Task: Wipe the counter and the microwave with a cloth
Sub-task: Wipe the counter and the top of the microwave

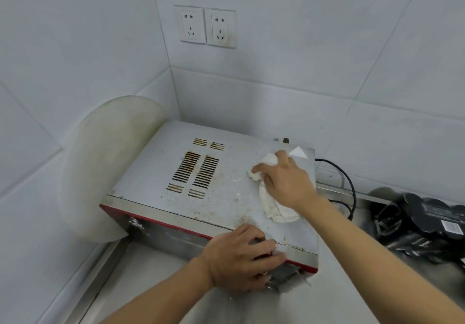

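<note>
A silver microwave (226,197) with a red front trim stands in the corner on the steel counter (156,286). Its top is speckled with brown stains and has rusty vent slots (195,172). My right hand (286,177) presses a white cloth (274,208) flat on the right part of the top, near the back corner. My left hand (241,255) grips the microwave's front right edge, with fingers curled over the red trim.
A large pale round board (105,162) leans against the left wall beside the microwave. A black power cord (349,185) loops behind on the right. Black items (422,225) lie on the counter at the right. Two wall sockets (206,26) sit above.
</note>
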